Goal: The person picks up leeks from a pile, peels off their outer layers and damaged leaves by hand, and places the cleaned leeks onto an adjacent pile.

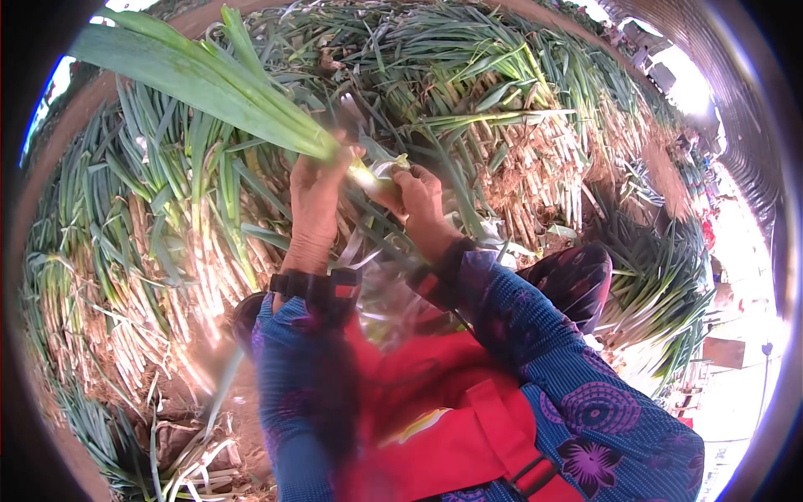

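My left hand (316, 197) is closed round the stem of a leek (251, 105), whose broad green leaves point to the upper left. To its right, my right hand (421, 201) has its fingers pinched on a pale, loose outer layer (389, 170) at the leek's lower part. The two hands are close together in front of my body. Part of the stem between them is blurred.
Large heaps of leeks (502, 142) lie ahead, with more leeks (150, 243) on the left and another pile (661, 293) on the right. Loose stalks (196, 468) lie at the lower left. My knee (577, 280) is near my right forearm.
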`<state>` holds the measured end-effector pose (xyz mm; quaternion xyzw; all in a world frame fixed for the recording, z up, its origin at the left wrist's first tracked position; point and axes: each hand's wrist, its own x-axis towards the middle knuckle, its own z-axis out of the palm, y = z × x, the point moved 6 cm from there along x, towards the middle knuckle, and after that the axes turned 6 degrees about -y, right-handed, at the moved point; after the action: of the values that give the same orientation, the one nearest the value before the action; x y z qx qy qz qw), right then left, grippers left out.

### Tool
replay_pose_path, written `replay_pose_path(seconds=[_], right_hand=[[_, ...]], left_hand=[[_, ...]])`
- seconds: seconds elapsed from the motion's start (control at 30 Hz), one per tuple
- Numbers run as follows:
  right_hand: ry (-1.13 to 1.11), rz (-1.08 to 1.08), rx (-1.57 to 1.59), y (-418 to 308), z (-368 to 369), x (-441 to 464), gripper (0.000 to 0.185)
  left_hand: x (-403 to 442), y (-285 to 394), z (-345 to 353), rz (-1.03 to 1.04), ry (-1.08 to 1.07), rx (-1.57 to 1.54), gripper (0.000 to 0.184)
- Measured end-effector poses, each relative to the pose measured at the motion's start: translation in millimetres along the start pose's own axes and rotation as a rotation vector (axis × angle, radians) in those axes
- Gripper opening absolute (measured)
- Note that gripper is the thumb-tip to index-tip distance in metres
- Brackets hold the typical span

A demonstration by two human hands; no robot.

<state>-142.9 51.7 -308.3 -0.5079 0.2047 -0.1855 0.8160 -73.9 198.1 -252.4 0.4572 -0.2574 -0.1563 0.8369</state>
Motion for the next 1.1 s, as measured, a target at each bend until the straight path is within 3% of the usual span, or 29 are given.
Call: replay_pose_path(seconds=[0.2, 0.3, 0.4, 0.5, 0.67, 0.83, 0.93, 1.03, 1.1], right_hand=[[0.224, 0.279, 0.338, 20.2, -6.6, -5.3, 0.022], [0.171, 0.381, 0.557, 73.8, -39.7, 31.4, 0.022], [0.141, 0.382, 0.464, 82.0, -53.6, 31.6, 0.035], [0.014, 0.447, 0.551, 75.7, -64.4, 22.0, 0.027], [-0.031, 0.345, 0.516, 42.0, -48.8, 10.0, 0.036], [-0.017, 0.352, 0.655, 44.7, -60.0, 20.2, 0.037], [-0.073, 0.310, 0.275, 35.1, -77.5, 17.0, 0.039], [0.045, 0.475, 0.516, 39.8, -117.3, 31.0, 0.031], [-0.020, 0.173, -0.150, 25.2, -160.4, 45.1, 0.024]], left_hand=[[-4.5, 9.0, 4.3, 0.041, 0.015, -0.078, 0.037], [-1.6, 8.7, -3.9, 0.063, 0.050, -0.132, 0.039], [1.7, 16.8, -18.0, 0.089, 0.117, -0.168, 0.039], [1.0, 24.1, -39.7, 0.110, 0.234, -0.289, 0.040], [-4.9, 22.3, -56.9, 0.094, 0.400, -0.389, 0.040], [-9.1, 28.1, -54.9, 0.143, 0.376, -0.436, 0.040], [-11.9, 38.2, -59.9, 0.183, 0.378, -0.493, 0.039], [-17.0, 51.2, -65.3, 0.228, 0.408, -0.510, 0.034], [-18.8, 59.2, -76.3, 0.258, 0.419, -0.508, 0.033]])
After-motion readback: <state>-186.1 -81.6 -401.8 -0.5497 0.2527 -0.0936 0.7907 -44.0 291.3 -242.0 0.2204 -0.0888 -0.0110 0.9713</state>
